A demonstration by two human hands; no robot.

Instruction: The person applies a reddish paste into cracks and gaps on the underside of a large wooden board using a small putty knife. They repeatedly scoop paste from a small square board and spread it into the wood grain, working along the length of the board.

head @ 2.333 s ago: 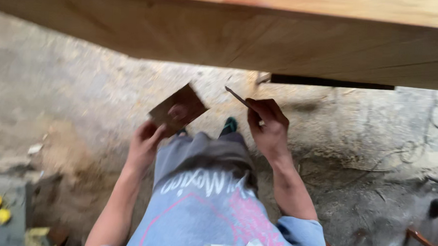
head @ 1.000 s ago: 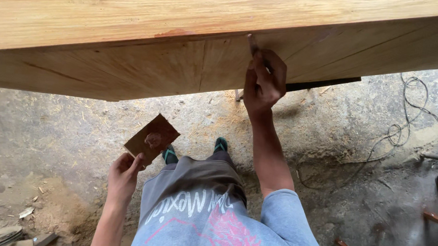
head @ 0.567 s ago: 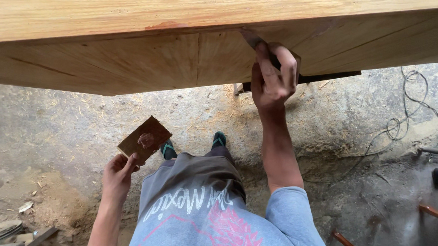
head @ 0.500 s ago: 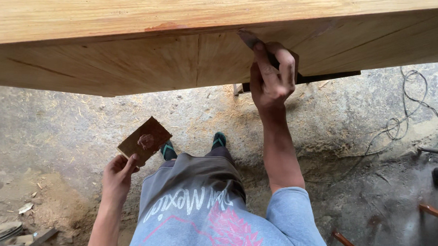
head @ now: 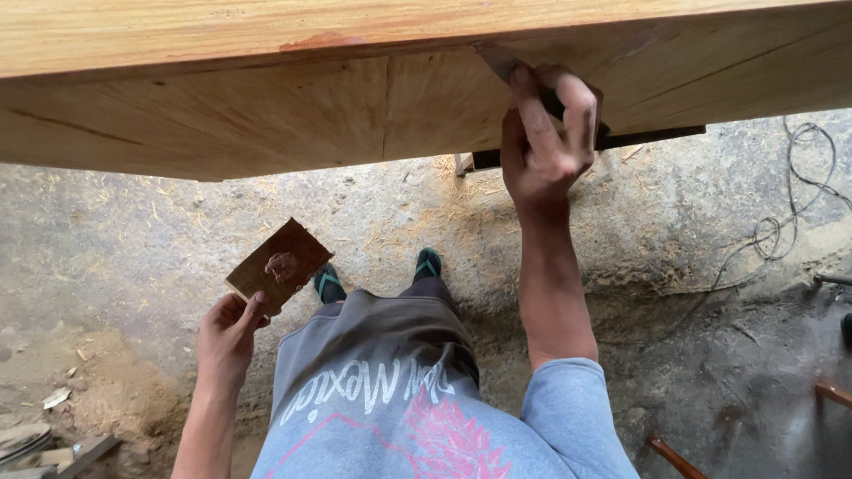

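While the right hand [head: 546,144] reaches up toward one o'clock, its fingers are curled around a narrow dark blade [head: 498,61], pressing the tip against the edge of a pale wooden bench [head: 259,95] that spans the top of the view. Down at eight o'clock, the left hand [head: 226,341] pinches the corner of a small brown square board [head: 279,266] with a reddish-brown dab of paste on it, held clear of the bench. Between the arms show a grey printed shirt [head: 388,412] and green sandals [head: 428,263] on a dusty concrete floor [head: 105,242]. A thin cable [head: 786,224] trails at three o'clock.
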